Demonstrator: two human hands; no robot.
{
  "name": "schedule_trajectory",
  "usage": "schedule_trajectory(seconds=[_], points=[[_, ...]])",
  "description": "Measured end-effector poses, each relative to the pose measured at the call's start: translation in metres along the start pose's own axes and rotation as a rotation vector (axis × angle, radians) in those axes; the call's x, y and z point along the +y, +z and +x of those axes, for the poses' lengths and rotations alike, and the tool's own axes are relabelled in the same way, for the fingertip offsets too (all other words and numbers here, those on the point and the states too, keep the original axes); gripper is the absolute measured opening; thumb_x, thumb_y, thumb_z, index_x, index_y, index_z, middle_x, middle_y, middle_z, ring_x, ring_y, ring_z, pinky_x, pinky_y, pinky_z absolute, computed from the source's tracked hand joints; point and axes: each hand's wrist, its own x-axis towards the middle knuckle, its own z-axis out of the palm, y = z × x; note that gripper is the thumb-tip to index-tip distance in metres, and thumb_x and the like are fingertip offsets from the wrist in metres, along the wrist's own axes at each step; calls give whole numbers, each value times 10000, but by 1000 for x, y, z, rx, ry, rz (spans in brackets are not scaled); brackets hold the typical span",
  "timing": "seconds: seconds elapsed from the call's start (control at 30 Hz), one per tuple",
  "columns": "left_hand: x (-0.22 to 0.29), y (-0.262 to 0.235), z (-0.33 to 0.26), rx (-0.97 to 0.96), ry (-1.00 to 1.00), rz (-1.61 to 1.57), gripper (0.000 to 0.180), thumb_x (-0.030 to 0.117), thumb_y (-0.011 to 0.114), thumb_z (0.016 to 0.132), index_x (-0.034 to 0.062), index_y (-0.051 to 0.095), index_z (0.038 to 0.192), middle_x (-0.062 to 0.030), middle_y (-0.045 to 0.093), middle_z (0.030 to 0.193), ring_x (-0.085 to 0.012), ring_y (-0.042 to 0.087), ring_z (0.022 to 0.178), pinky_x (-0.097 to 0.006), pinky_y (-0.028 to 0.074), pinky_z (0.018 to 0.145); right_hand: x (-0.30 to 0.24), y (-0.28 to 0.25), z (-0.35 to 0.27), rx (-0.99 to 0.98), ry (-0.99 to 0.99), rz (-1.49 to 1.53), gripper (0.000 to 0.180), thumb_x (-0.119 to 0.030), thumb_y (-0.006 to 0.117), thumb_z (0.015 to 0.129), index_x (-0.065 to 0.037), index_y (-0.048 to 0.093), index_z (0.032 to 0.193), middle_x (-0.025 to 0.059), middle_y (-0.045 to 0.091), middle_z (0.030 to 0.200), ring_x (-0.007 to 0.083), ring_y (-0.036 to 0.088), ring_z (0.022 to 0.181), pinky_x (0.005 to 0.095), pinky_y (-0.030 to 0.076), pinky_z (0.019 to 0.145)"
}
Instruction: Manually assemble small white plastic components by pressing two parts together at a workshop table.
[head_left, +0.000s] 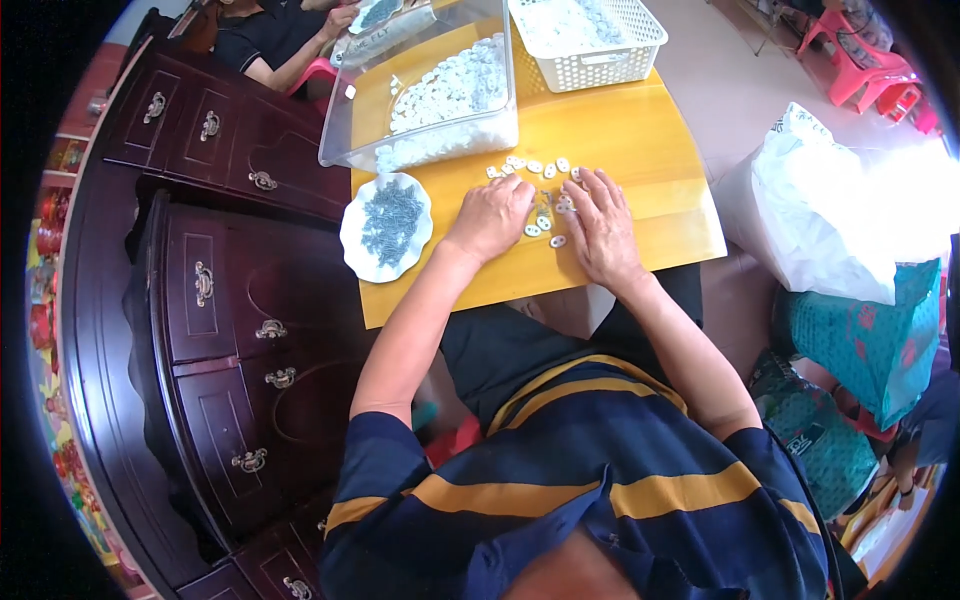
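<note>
Left hand [492,215] grip closed, right hand [600,230] flat open, over small white pieces [540,168]

Bright, even daylight fills the room, strongest toward the upper right, where the pale floor [720,90] and a white plastic bag [850,210] wash out almost to pure white. The yellow wooden surface [620,140] is well lit, with a soft sheen and only faint shadows under the hands. The dark cabinet [220,290] on the left stays deep and dull, with small glints on its metal handles. Straight edges bow outward, and the corners fall into black. Detail is soft throughout; the small white pieces [535,170] blur together, and the rim smears most.
</note>
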Motion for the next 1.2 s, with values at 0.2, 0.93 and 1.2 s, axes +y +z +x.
schedule_trajectory(seconds=[0.2,0.93,1.2], points=[[-2,-44,-29,106,-198,-110,103,163,626,937,64,604,915,-123,657,894,-349,674,832,-464,544,727,4,-2,0,47,-45,37,390,-164,559,1006,-17,562,1368,253,498,1450,460,436,1369,522,338,1168],[-1,-39,-64,224,-356,-186,74,106,706,880,80,718,948,-112,717,891,-303,707,764,-392,560,680,11,-9,-2,240,177,379,262,-79,569,990,-12,635,1235,175,630,1245,332,621,1130,387,501,972],[38,-1,-26,124,-316,-241,43,124,719,871,89,700,889,-98,723,865,-303,717,773,-402,561,670,-3,-22,-14,207,184,366,167,-33,657,921,-56,684,1085,111,640,929,245,657,771,338,534,686]])
